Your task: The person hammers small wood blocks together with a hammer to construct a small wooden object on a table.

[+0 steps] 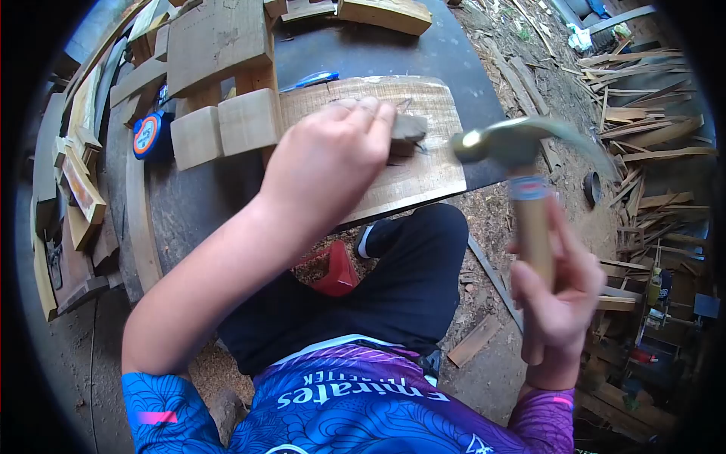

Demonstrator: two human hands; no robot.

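My left hand (333, 155) is closed around a small dark block (409, 129), whose end sticks out to the right of the fingers. It rests over a pale wooden board (435, 170) lying on the dark table. What else the fingers hold is hidden. In my right hand (560, 287) is a hammer (534, 219), gripped by its wooden handle. The hammer's metal head is raised to the right of the board, slightly blurred, its face toward the block and its claw pointing right.
Stacked wood blocks (219, 45) and a blue tape measure (153, 136) are on the dark table (185, 212) at the left. A red object (336, 271) is below the table edge. Scrap wood (658, 197) is piled on the ground at the right.
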